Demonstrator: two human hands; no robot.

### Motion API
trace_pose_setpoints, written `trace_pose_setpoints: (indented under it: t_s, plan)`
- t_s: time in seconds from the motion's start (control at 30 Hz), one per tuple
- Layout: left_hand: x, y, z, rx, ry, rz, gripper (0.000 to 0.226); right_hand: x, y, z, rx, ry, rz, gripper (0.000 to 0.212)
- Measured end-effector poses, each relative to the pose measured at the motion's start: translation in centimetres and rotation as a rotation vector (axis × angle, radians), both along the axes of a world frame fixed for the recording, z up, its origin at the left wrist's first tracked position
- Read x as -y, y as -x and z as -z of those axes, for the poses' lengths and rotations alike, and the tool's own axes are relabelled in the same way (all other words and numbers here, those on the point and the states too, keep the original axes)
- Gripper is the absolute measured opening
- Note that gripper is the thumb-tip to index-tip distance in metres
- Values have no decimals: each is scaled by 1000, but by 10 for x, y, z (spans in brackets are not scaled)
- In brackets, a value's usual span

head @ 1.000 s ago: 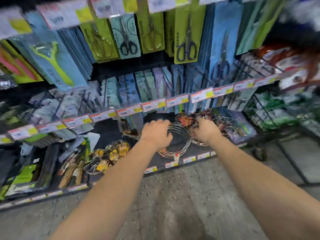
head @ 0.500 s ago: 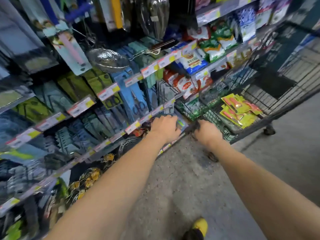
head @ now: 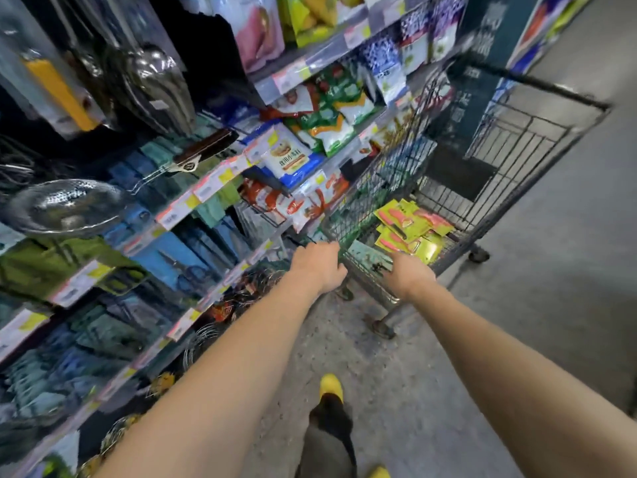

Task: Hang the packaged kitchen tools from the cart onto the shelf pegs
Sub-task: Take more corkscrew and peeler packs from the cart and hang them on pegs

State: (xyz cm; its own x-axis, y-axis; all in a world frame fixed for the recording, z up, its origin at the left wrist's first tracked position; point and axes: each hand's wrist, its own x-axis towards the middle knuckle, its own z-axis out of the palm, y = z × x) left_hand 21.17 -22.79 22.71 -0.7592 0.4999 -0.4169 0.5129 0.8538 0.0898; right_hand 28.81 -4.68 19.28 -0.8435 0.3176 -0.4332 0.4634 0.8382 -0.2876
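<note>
A wire shopping cart (head: 537, 86) stands at the right of the shelf. On its floor lie several yellow packs with pink knives (head: 410, 224), and a teal pack with scissors (head: 365, 251) lies nearer me. My left hand (head: 319, 267) has its fingers curled over the cart's near rim at the corner. My right hand (head: 408, 276) reaches over the near edge beside the teal pack; its fingers are hidden behind the back of the hand. Blue and green scissor packs (head: 172, 257) hang on the shelf pegs to the left.
Price rails (head: 203, 191) run along the shelf fronts. A metal strainer (head: 65, 205) juts out at left. Wire racks (head: 251, 288) sit on the low shelf. Food bags (head: 331, 108) fill the shelves behind the cart. My yellow shoe (head: 331, 388) is on the grey floor.
My view swung right from the wire racks on the low shelf to the cart. Both hands left the racks and moved to the cart's near edge.
</note>
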Motion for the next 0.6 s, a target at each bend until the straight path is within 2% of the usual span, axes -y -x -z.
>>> trace_pose_setpoints:
  t_s: [0.23,0.4,0.6]
  plan:
    - [-68,96,61,91,-25,24,46,-64,90,44,100,-35,10,42]
    - [-104,161,95,185,3,-10,45,-94,150,77,185,-41,-15,40]
    - [-140,198,134,228,88,-35,50,-126,192,116,286,-9,-61,43]
